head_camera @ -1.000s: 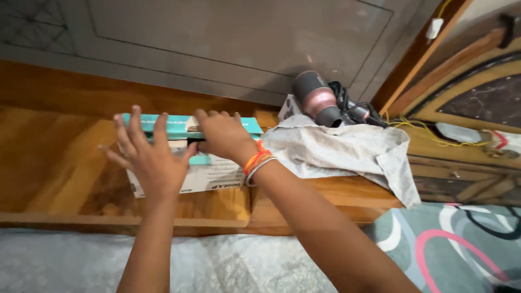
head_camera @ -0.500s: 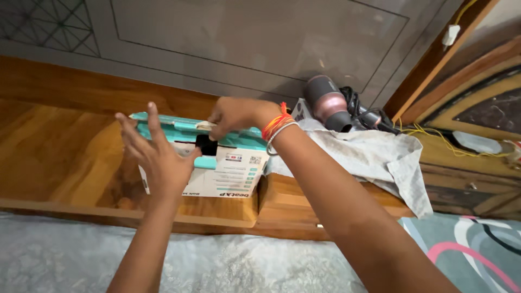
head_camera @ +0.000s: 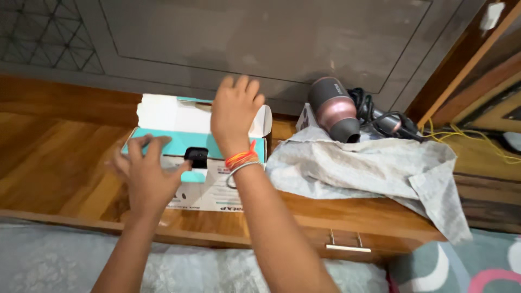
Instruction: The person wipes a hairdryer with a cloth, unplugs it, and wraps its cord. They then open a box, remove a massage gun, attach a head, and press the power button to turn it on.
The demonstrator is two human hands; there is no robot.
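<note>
A long wooden shelf (head_camera: 65,163) runs across the view below a grey panelled wall (head_camera: 260,38), with a pale bedsheet (head_camera: 54,260) along its near edge. On the right part of the shelf lies a crumpled grey cloth (head_camera: 369,168), and at its far end rests a grey and pink hair dryer (head_camera: 334,108) with its black cord (head_camera: 385,116) bunched just beside it. Left of the cloth, touching its edge, sits a white and teal cardboard box (head_camera: 211,187) on the shelf, its white lid flap (head_camera: 168,114) folded up and back toward the wall. The right hand (head_camera: 234,114) reaches across the top of the box, palm down with fingers spread and pointing at the wall, lying over the raised flap; it grasps nothing that can be seen, and whether it presses the flap cannot be told. Coloured threads and a bangle (head_camera: 241,163) circle its wrist. The left hand (head_camera: 146,173) lies flat and open on the near left part of the box, fingers fanned over the teal band, steadying rather than gripping it.
</note>
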